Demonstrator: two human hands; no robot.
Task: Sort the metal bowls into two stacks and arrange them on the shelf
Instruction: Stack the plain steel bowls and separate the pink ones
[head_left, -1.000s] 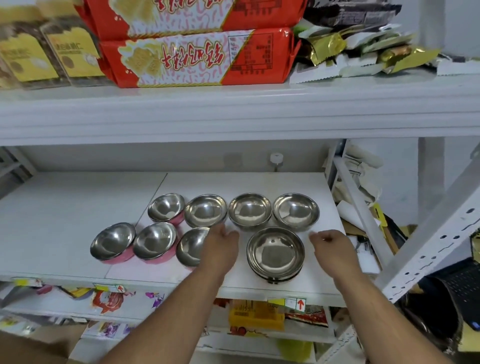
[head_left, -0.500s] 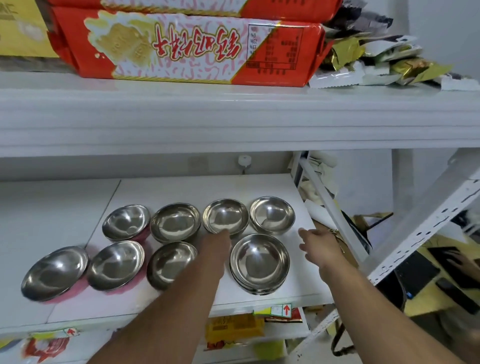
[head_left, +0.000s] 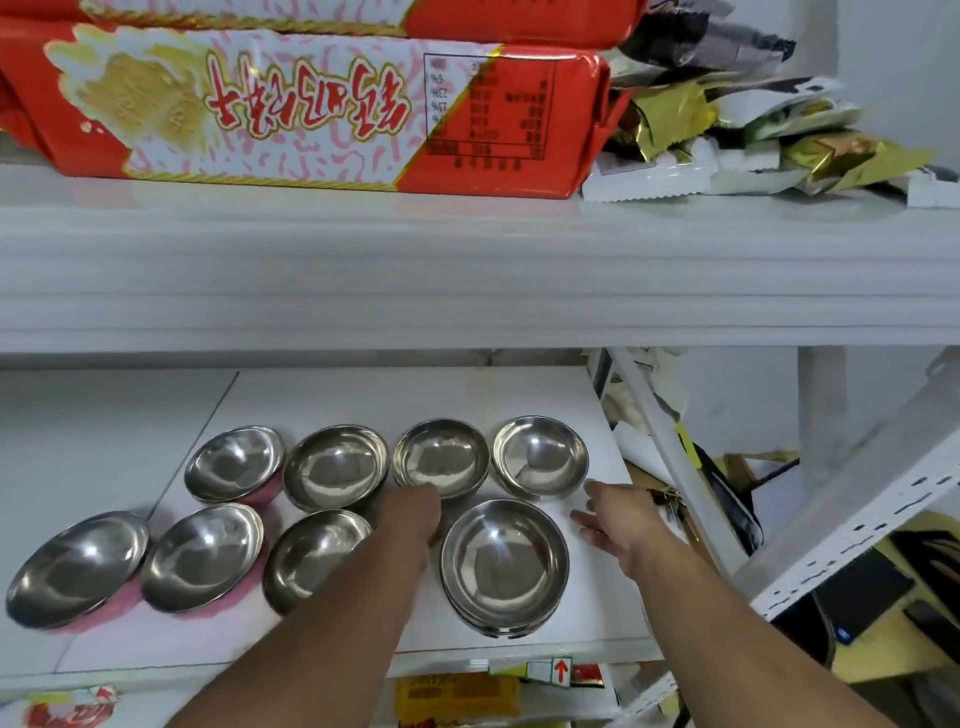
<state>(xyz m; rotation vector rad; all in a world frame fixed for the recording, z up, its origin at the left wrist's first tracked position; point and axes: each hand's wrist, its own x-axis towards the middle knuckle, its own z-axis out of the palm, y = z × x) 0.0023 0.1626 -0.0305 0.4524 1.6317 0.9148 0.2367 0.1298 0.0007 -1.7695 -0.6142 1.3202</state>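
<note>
Nearest to the camera, the two bare forearms reach in over the front edge of the white middle shelf (head_left: 467, 395). The left hand (head_left: 413, 512) lies palm down between the bowls; its fingers are hidden under the hand, so I cannot tell if they grip anything. The right hand (head_left: 615, 514) is spread flat and holds nothing, just beside the short stack of plain steel bowls (head_left: 504, 564), which stands near the front edge.

To the left stand three single shiny bowls with pink outsides (head_left: 205, 556), one partly under the left arm. Behind them is a back row of four: one more pink-bottomed bowl (head_left: 235, 464) and three plain steel bowls (head_left: 335, 466).

I judge the sorting is at an early step: one plain stack is begun, no pink stack yet. The left hand touches the front rim of the plain steel bowl third in the back row (head_left: 441, 457), so this one seems the next pick. The move needs a pinch on the thin, slippery rim, a lift clear of the neighbours touching it, and a centred drop into the stack.
</note>
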